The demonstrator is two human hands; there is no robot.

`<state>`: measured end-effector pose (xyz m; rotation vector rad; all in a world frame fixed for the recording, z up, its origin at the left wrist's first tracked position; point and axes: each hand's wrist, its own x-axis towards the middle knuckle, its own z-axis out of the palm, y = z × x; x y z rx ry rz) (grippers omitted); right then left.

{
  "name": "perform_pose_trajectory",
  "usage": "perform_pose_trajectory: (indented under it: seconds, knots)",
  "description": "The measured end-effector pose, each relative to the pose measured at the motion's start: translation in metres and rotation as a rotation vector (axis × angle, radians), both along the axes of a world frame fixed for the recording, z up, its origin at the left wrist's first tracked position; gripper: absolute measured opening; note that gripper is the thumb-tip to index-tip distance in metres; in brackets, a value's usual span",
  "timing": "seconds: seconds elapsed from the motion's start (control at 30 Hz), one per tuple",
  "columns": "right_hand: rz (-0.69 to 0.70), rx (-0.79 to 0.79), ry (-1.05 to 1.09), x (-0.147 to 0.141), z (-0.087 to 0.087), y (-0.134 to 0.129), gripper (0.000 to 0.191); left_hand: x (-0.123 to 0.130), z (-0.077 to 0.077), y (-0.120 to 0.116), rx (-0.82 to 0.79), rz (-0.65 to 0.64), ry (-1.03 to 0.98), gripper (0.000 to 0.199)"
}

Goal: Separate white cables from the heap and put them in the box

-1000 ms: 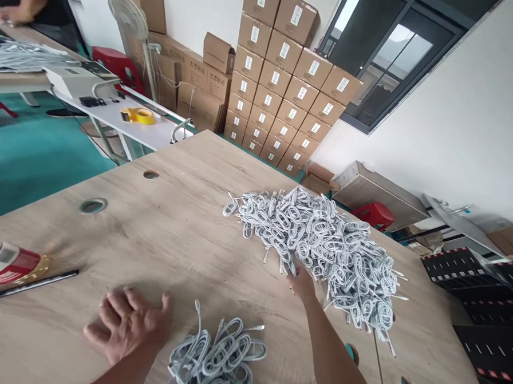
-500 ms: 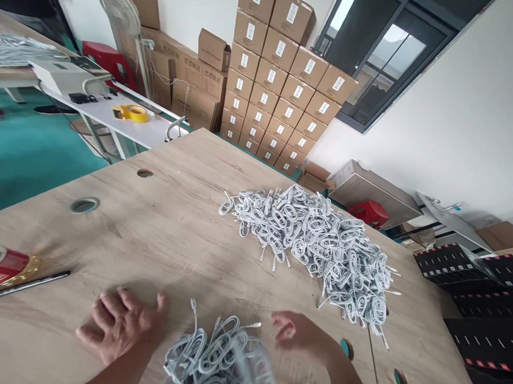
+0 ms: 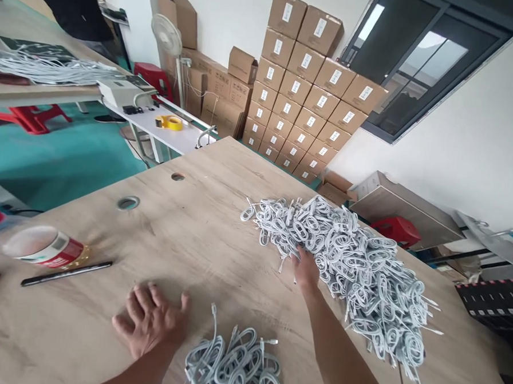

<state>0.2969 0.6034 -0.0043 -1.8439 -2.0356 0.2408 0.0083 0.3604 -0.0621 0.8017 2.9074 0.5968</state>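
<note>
My left hand [image 3: 153,318] lies flat on the wooden table [image 3: 185,240] with its fingers spread and nothing in it. To its right, at the bottom edge, sits a small heap of coiled light-grey cables [image 3: 234,365], partly cut off by the frame. A much larger pile of the same coiled cables [image 3: 347,260] stretches along the table's right part. At that pile's near left edge is my right hand [image 3: 307,270]; its fingertips reach in among the coils. Most of those fingers are hidden, so I cannot see whether they grip a cable.
A jar with a red and white label [image 3: 55,250] and a black pen [image 3: 67,274] lie left of my left hand. Round holes [image 3: 128,203] pierce the tabletop. Stacked cartons [image 3: 304,97] stand behind; a person in dark clothes [image 3: 72,5] is at the far left.
My right hand has moved from beside the small heap forward to the large pile. A blurred cable coil over the small heap has come to rest. The view has shifted left; my left hand stays flat.
</note>
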Motion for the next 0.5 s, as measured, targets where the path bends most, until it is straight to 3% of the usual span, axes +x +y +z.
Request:
perform_pose_trajectory:
  seconds: [0.13,0.27,0.43,0.5]
  knots:
    - [-0.034,-0.226,0.459,0.027,0.012,-0.014,0.052,0.000,-0.001,0.000,0.050,-0.003,-0.009,0.092]
    - [-0.023,-0.438,0.865,0.049,0.028,-0.055,0.066,0.000,0.001,0.001,0.051,-0.003,-0.027,0.089]
    - [0.165,-0.588,0.864,0.056,0.040,-0.115,0.062,-0.002,0.002,0.000,0.095,-0.025,0.034,0.088]
    - [0.133,-0.551,0.881,0.056,0.037,-0.126,0.063,-0.004,0.001,-0.001,0.126,-0.078,-0.062,0.090]
